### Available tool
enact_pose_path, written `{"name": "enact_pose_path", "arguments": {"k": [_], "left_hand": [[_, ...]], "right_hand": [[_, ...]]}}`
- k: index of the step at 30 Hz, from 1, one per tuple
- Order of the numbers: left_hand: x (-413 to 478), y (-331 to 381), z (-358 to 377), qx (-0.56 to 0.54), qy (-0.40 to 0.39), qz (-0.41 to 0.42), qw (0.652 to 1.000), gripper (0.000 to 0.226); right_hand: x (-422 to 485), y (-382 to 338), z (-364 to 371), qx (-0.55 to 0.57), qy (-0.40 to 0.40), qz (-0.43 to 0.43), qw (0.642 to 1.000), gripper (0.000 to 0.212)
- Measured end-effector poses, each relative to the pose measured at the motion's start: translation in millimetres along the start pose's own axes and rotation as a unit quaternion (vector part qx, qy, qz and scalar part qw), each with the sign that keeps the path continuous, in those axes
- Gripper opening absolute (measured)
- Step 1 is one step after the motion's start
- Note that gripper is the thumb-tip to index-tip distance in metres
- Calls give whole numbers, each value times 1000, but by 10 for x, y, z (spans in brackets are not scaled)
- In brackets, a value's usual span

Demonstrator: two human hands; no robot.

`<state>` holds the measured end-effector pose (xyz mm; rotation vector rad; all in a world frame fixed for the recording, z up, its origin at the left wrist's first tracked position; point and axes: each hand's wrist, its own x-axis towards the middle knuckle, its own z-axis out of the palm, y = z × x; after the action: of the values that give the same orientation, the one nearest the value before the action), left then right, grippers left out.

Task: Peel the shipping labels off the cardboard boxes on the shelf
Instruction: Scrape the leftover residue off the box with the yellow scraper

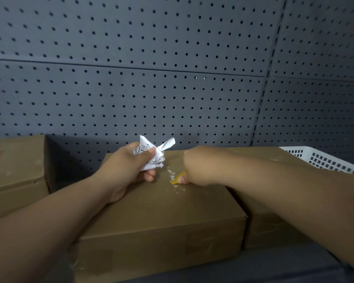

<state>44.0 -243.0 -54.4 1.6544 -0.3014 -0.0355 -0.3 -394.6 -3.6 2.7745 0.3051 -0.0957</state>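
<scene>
A brown cardboard box point(161, 213) lies in the middle of the shelf. My left hand point(129, 166) rests on its far top edge and grips a crumpled white shipping label point(154, 154). Just to the right, my right hand point(198, 166) holds a yellow scraper point(178, 178), whose tip touches the box top. Small white label scraps point(173, 174) lie scattered on the cardboard around the tip. No label is left stuck flat on this box's visible top.
A second cardboard box point(14, 168) stands at the left, with a red mark on top. Another box point(274, 227) sits right of the middle one, under my right forearm. A white plastic basket point(325, 160) is at the far right. Grey pegboard point(172, 68) backs the shelf.
</scene>
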Motion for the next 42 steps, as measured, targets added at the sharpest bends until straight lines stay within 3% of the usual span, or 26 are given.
{"name": "enact_pose_path", "arguments": {"k": [6,12,17,21,28,33,38,42], "left_hand": [[-5,11,-26,-9,-6,1,1000,19],[9,21,-30,-16,-5,-7,1000,18],[23,5,-21,-9,2,-9,1000,19],[25,-1,-13,-1,2,-7,1000,19],[7,6,-32,-1,1,-2,1000,19],[20,-1,-26,-3,4,-10,1000,18],[22,5,-19,-1,7,-12,1000,18],[16,11,-15,-3,6,-12,1000,18]], "right_hand": [[-53,95,-117,-29,-60,-25,997,44],[4,178,-105,-11,-66,-41,997,46],[-14,130,-65,-31,-37,-35,998,43],[33,49,53,24,13,-6,1000,43],[-71,174,-71,-34,-38,-27,998,47],[-22,56,-21,-16,-4,-13,1000,46],[-94,98,-90,-39,-30,-8,999,47],[-33,40,-40,-42,8,3,999,45]]}}
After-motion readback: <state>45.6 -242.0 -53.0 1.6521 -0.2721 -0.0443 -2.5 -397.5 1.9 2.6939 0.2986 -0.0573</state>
